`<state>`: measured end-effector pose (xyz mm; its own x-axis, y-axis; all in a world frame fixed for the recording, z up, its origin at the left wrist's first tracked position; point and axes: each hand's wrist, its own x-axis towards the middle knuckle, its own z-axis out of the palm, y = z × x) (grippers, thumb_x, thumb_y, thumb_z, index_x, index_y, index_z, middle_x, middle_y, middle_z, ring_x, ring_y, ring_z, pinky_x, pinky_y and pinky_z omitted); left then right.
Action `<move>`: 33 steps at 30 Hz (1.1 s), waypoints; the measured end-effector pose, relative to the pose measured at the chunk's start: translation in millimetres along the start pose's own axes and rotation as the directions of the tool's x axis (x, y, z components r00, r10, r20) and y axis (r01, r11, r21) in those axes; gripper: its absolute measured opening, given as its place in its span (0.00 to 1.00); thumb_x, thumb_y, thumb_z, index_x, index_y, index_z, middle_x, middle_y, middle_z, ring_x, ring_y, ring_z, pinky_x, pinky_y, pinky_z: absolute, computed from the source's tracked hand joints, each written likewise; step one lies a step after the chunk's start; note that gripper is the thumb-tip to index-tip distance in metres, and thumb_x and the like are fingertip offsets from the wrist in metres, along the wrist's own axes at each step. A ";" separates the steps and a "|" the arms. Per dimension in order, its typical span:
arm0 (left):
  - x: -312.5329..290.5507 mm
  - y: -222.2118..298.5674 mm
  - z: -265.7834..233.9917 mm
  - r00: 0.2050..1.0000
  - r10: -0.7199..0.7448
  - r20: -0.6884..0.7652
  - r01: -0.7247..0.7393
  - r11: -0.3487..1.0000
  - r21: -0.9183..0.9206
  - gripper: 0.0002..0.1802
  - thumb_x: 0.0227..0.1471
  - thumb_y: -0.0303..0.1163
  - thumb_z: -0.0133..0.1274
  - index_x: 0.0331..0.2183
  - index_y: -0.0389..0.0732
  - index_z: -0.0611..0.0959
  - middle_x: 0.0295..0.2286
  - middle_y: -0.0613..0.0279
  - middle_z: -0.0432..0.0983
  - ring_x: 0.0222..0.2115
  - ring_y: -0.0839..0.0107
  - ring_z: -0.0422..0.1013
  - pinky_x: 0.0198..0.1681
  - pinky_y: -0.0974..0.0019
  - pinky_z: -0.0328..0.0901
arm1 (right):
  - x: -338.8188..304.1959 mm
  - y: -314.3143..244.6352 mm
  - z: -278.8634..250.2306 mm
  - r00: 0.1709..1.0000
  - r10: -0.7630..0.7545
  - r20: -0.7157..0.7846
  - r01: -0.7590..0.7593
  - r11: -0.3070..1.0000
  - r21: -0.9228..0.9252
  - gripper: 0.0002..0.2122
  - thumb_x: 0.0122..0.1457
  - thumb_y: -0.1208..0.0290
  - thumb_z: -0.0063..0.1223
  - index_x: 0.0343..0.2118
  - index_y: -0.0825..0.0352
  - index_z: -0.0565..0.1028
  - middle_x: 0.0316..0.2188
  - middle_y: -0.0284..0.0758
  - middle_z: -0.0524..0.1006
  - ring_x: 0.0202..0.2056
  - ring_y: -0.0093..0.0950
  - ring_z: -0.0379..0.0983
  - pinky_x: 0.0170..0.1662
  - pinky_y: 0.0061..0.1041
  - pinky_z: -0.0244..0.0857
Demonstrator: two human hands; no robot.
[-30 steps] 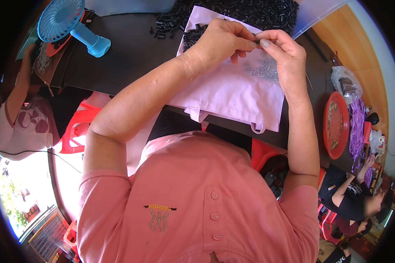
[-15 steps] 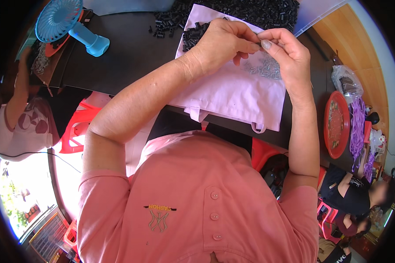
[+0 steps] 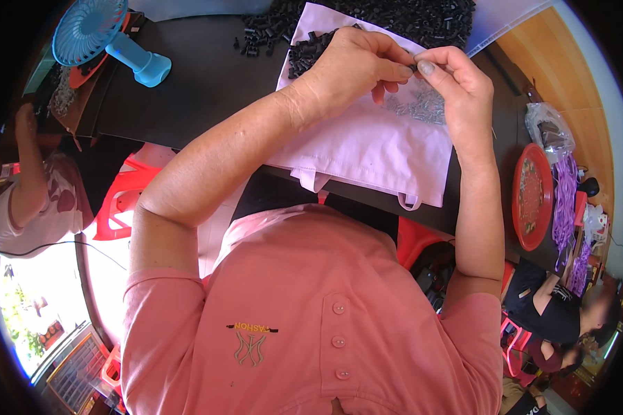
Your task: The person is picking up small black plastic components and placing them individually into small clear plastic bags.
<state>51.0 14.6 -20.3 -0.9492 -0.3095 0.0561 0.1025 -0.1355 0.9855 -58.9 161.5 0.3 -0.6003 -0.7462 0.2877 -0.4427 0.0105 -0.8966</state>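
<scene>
My left hand [image 3: 356,66] and my right hand [image 3: 460,83] meet above a pink cloth bag [image 3: 367,149] that lies flat on the dark table. Thumb and forefinger of each hand are pinched together at a small dark piece [image 3: 414,68], mostly covered by the fingertips. Its exact kind does not show. Under the hands, a scatter of small silvery metal pieces [image 3: 422,107] rests on the cloth. Black cylindrical plastic parts [image 3: 304,55] lie at the bag's far left corner, beside my left hand.
A large heap of similar black parts [image 3: 429,21] spreads behind the bag. A blue fan [image 3: 149,68] stands at the far left of the table [image 3: 208,90]. On the right are a red tray [image 3: 518,200], a plastic bag [image 3: 548,128] and purple ribbons [image 3: 565,200]. Other people sit on both sides.
Both hands have shifted very slightly to the right, still pinched together. A bit more of the dark piece shows between the fingertips. The person at left has moved an arm.
</scene>
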 end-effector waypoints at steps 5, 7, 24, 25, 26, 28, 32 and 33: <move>1.5 -4.1 -1.5 0.999 0.034 0.001 -0.034 0.995 0.091 0.10 0.47 0.24 0.59 0.35 0.32 0.82 0.24 0.61 0.77 0.24 0.77 0.72 0.23 0.74 0.67 | -2.0 -5.4 4.5 0.934 -0.352 0.065 0.343 0.827 -0.446 0.04 0.54 0.81 0.54 0.33 0.70 0.75 0.27 0.30 0.77 0.27 0.16 0.71 0.32 0.18 0.65; 1.0 -4.3 -0.9 1.000 0.018 -0.024 -0.014 0.991 0.137 0.10 0.47 0.23 0.59 0.34 0.31 0.82 0.24 0.62 0.77 0.23 0.78 0.72 0.22 0.74 0.67 | -1.7 -0.1 4.5 0.951 -0.302 0.064 0.302 0.870 -0.389 0.04 0.55 0.81 0.54 0.33 0.70 0.76 0.27 0.29 0.77 0.28 0.16 0.71 0.33 0.18 0.65; -0.4 -4.5 1.1 1.000 -0.005 -0.014 0.006 0.999 0.050 0.10 0.48 0.24 0.59 0.35 0.30 0.82 0.25 0.60 0.77 0.24 0.76 0.72 0.23 0.73 0.68 | -2.6 5.9 6.8 0.988 -0.141 -0.068 0.122 0.966 -0.228 0.04 0.55 0.79 0.55 0.33 0.70 0.77 0.26 0.32 0.78 0.29 0.21 0.74 0.33 0.22 0.67; -0.5 -5.2 0.4 1.000 -0.008 -0.008 0.008 1.000 0.030 0.10 0.48 0.24 0.58 0.34 0.30 0.82 0.24 0.60 0.77 0.23 0.76 0.72 0.23 0.73 0.68 | -3.1 3.5 8.8 0.966 -0.251 -0.054 0.220 0.917 -0.333 0.03 0.54 0.80 0.55 0.32 0.69 0.76 0.25 0.33 0.78 0.27 0.24 0.74 0.32 0.23 0.67; -0.7 -4.6 0.5 1.000 -0.009 -0.008 0.009 1.000 0.030 0.10 0.48 0.24 0.58 0.34 0.30 0.82 0.24 0.60 0.77 0.23 0.76 0.72 0.23 0.73 0.68 | -3.6 2.3 10.1 0.934 -0.356 -0.030 0.309 0.847 -0.433 0.03 0.53 0.81 0.55 0.31 0.69 0.75 0.25 0.35 0.77 0.26 0.26 0.74 0.30 0.24 0.67; -1.3 -2.4 0.9 0.999 -0.024 -0.024 0.025 0.998 0.051 0.09 0.48 0.23 0.58 0.33 0.30 0.82 0.24 0.60 0.77 0.22 0.76 0.72 0.23 0.72 0.67 | -2.8 3.2 11.6 0.920 -0.391 -0.028 0.340 0.831 -0.441 0.03 0.53 0.81 0.55 0.30 0.69 0.75 0.25 0.35 0.77 0.26 0.28 0.74 0.30 0.25 0.67; -1.0 -3.7 1.4 0.999 -0.020 -0.041 0.022 0.998 0.053 0.08 0.48 0.23 0.57 0.33 0.30 0.82 0.24 0.61 0.77 0.22 0.76 0.71 0.22 0.72 0.67 | -3.9 11.1 20.1 0.897 -0.439 -0.054 0.374 0.819 -0.436 0.03 0.53 0.82 0.55 0.30 0.69 0.73 0.25 0.36 0.77 0.25 0.29 0.74 0.29 0.24 0.67; -1.0 -5.1 0.9 0.998 -0.028 -0.064 0.033 0.997 0.064 0.08 0.48 0.23 0.57 0.33 0.31 0.82 0.24 0.61 0.77 0.22 0.76 0.71 0.22 0.72 0.67 | -4.6 11.9 21.9 0.897 -0.439 -0.056 0.374 0.819 -0.436 0.03 0.53 0.82 0.55 0.30 0.69 0.73 0.25 0.36 0.77 0.25 0.29 0.74 0.29 0.24 0.67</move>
<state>51.2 16.5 -25.2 -0.9307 -0.3654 0.0177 0.0522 -0.0849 0.9950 -46.7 150.4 -19.0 -0.3812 -0.6365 0.6705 -0.8773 0.0202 -0.4795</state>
